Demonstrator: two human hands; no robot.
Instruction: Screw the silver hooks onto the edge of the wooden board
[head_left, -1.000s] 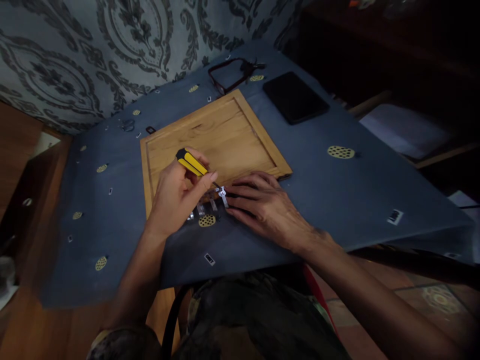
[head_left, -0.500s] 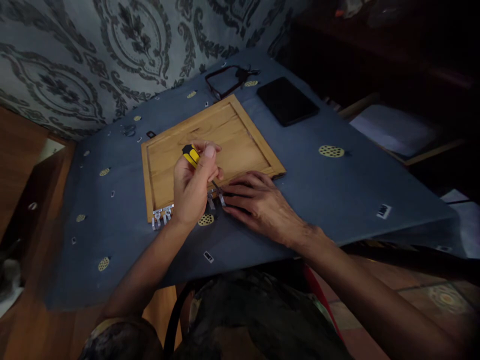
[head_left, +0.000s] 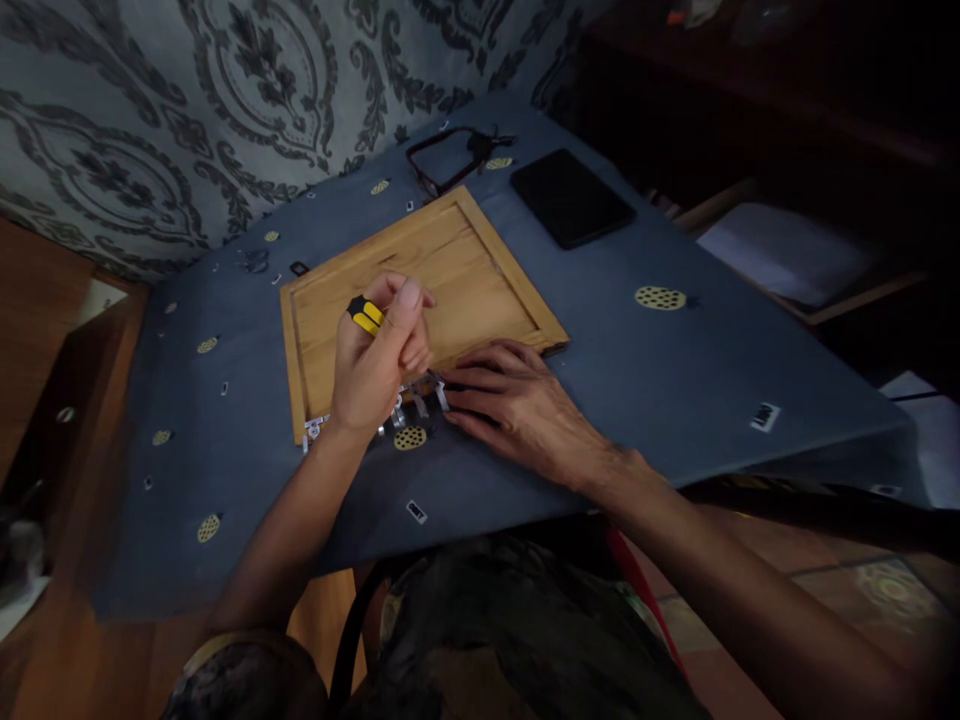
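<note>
From my remote seat, working left to right, I first see a small pair of scissors (head_left: 253, 261) near the wall side of the surface (head_left: 570, 440), then the end metal fitting (head_left: 312, 430) at the near left corner of a framed wooden panel (head_left: 465, 270). My left hand (head_left: 375, 365) is over that panel, its grip closed around the yellow-and-black handle (head_left: 367, 315) of a slim tool. The handle's long axis slants from upper left down to the right, toward the panel's near edge, which itself climbs gently to the right; most of the shaft is hidden behind my fingers, so I can't tell whether the tip is seated. The rightmost metal fitting (head_left: 441, 397) lies below and to the right of the left grip, jutting over the near edge toward me. My right hand (head_left: 529, 415) is nearer to it, palm down from the right, fingers extended, tips at its side; I judge they are steadying it, but whether that grip pinches anything I cannot tell. Beyond the panel lie eyeglasses (head_left: 450, 187), and farther right a dark tablet (head_left: 571, 197), well apart from both hands.
</note>
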